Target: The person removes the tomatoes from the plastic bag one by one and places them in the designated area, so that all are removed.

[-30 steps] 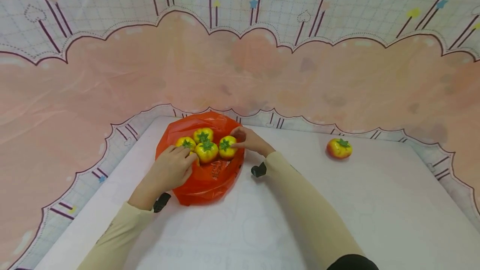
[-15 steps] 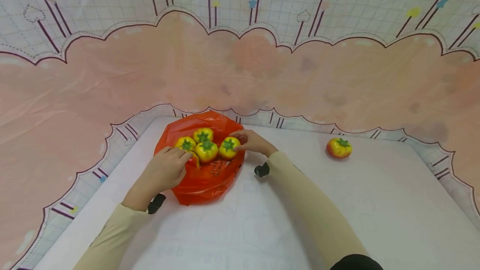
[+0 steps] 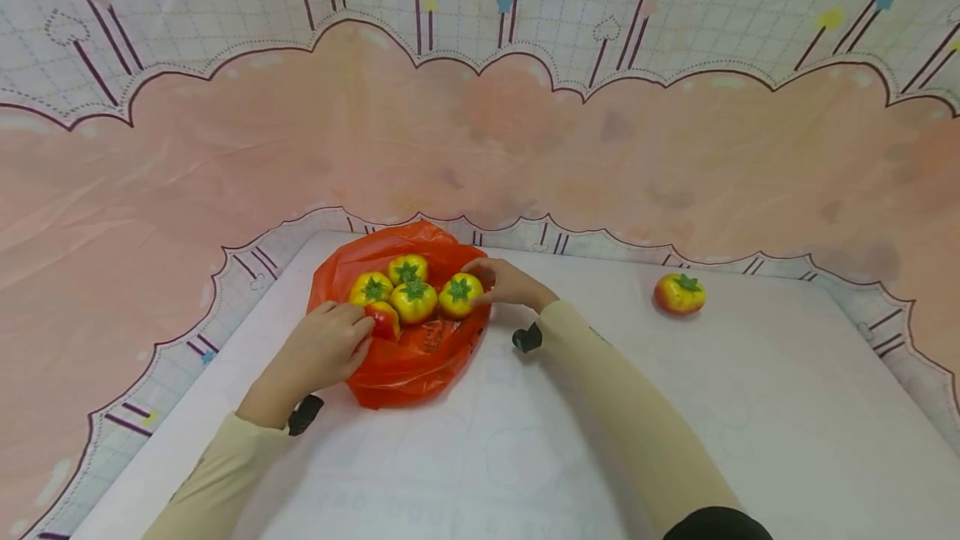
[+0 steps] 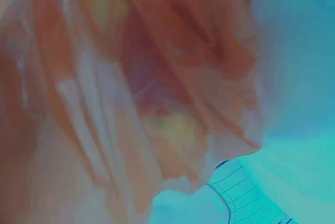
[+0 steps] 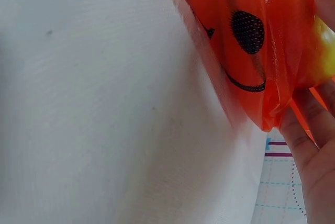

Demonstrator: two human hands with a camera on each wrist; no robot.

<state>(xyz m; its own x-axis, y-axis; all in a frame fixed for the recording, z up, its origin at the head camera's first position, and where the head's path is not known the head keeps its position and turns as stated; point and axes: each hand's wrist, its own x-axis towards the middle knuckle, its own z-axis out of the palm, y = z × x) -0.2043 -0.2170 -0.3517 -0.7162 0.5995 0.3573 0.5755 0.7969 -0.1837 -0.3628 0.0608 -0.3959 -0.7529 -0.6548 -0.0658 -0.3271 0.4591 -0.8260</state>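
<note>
An open red plastic bag (image 3: pixel 397 373) lies at the back left of the table, with several yellow-red persimmons (image 3: pixel 414 301) showing in its mouth. My left hand (image 3: pixel 318 348) reaches over the bag's near left rim. Its curled fingers hold a redder persimmon (image 3: pixel 385 321), partly covered by them. On the other side my right hand (image 3: pixel 510 283) grips the rightmost persimmon (image 3: pixel 461 296), thumb against its side and fingers round the back. The bag (image 5: pixel 248 41) stands beside those fingers in the right wrist view. Blurred bag film (image 4: pixel 152 77) hides the left fingers in the left wrist view.
A single persimmon (image 3: pixel 679 294) sits apart on the white table (image 3: pixel 585 457), toward the back right. Behind the table rises a patterned cloth backdrop (image 3: pixel 465 148). Dark wrist cameras (image 3: pixel 527 338) are worn on both wrists.
My left hand has drawn back slightly to the left, uncovering more of the redder persimmon. The right hand and its persimmon have shifted a little to the right.
</note>
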